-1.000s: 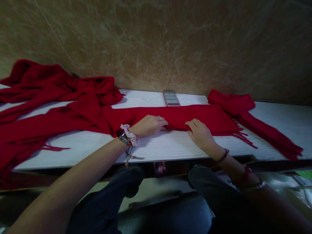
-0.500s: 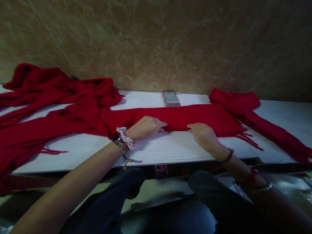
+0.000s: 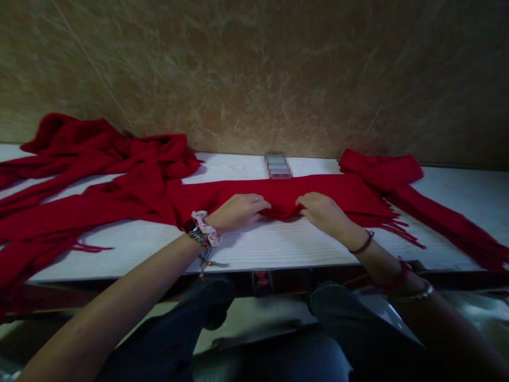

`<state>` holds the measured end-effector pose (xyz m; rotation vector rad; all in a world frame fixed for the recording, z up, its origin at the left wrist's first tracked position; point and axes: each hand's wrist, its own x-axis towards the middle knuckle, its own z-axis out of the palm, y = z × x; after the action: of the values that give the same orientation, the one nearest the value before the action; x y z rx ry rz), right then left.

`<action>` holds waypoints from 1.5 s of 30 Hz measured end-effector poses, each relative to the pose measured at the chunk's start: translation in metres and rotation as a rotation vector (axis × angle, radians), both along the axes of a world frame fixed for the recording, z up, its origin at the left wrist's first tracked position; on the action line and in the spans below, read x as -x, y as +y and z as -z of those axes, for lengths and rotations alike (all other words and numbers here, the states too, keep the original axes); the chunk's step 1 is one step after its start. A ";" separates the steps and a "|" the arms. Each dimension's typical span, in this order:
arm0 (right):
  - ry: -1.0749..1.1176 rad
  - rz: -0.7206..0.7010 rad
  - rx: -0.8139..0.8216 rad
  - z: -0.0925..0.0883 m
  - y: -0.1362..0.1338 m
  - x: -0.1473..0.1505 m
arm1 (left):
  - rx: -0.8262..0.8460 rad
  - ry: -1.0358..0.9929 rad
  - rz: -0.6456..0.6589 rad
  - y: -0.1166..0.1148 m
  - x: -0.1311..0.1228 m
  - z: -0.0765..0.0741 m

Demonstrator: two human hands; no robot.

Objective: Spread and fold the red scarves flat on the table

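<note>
A red fringed scarf [image 3: 278, 192] lies lengthwise across the white table, folded into a band. My left hand [image 3: 241, 211] pinches its near edge around the middle, fingertips closed over the cloth. A short way to the right, my right hand [image 3: 323, 212] grips the same edge between thumb and fingers. Between the two hands the edge is slightly lifted and curled. The scarf's fringe [image 3: 401, 228] hangs loose past my right hand. Its left part runs into bunched red cloth, and I cannot tell where one piece ends.
A heap of crumpled red scarves [image 3: 99, 154] covers the table's left side. Another folded red scarf [image 3: 397, 172] trails toward the right front edge. A blurred-out phone-like object [image 3: 279, 165] rests behind the middle, near the marbled wall [image 3: 254, 74]. The white table [image 3: 258, 246] ends just before my knees.
My right hand has moved slightly left, toward my left hand, drawing the scarf's near edge up into a small curl. My left hand stays nearly in place on the cloth.
</note>
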<state>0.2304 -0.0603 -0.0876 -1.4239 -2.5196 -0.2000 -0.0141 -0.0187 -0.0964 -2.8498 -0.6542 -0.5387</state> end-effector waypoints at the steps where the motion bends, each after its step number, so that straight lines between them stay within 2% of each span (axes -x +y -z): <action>1: -0.007 -0.017 0.027 -0.003 0.003 -0.001 | 0.010 -0.017 -0.003 0.001 0.000 0.001; 3: -0.004 -0.037 0.056 -0.006 0.005 -0.006 | 0.029 -0.051 -0.016 0.002 0.000 0.002; 6: 0.017 -0.071 0.045 -0.002 0.004 -0.014 | 0.046 -0.075 -0.027 0.004 0.001 0.003; 10: 0.030 -0.101 -0.046 0.010 0.000 -0.014 | 0.044 -0.023 -0.035 0.004 0.001 0.003; 13: 0.015 -0.081 -0.103 0.009 0.005 -0.005 | 0.021 0.009 -0.039 0.002 0.001 0.002; 17: -0.024 -0.168 -0.024 0.003 0.016 0.007 | 0.033 0.030 -0.037 0.000 0.001 -0.001; 20: 0.023 -0.206 -0.018 0.007 0.019 0.004 | 0.063 0.037 -0.004 0.000 0.002 -0.002; 25: 0.094 -0.195 -0.094 0.019 0.011 -0.010 | 0.084 -0.023 -0.020 0.002 0.005 -0.005; 29: 0.019 -0.220 -0.110 0.022 0.003 -0.006 | 0.062 -0.031 -0.037 0.002 0.007 -0.007; 34: 0.039 -0.115 -0.194 0.026 -0.002 -0.002 | 0.077 0.063 -0.044 0.001 0.006 -0.009; 37: 0.062 -0.084 -0.103 0.025 -0.001 -0.007 | 0.132 0.116 -0.044 -0.001 0.005 -0.010; 40: 0.144 -0.117 -0.015 0.019 0.001 -0.020 | 0.267 0.147 -0.030 -0.002 0.004 -0.010; 42: 0.177 -0.109 0.014 0.015 0.003 -0.034 | 0.353 0.194 -0.074 0.000 0.005 -0.008; 45: 0.103 0.058 0.074 0.015 0.009 -0.054 | 0.456 0.304 -0.179 0.005 0.009 -0.004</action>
<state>0.2843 -0.0517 -0.1026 -1.4966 -2.4279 -0.0426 -0.0227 -0.0132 -0.0925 -3.1332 -1.0721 0.0897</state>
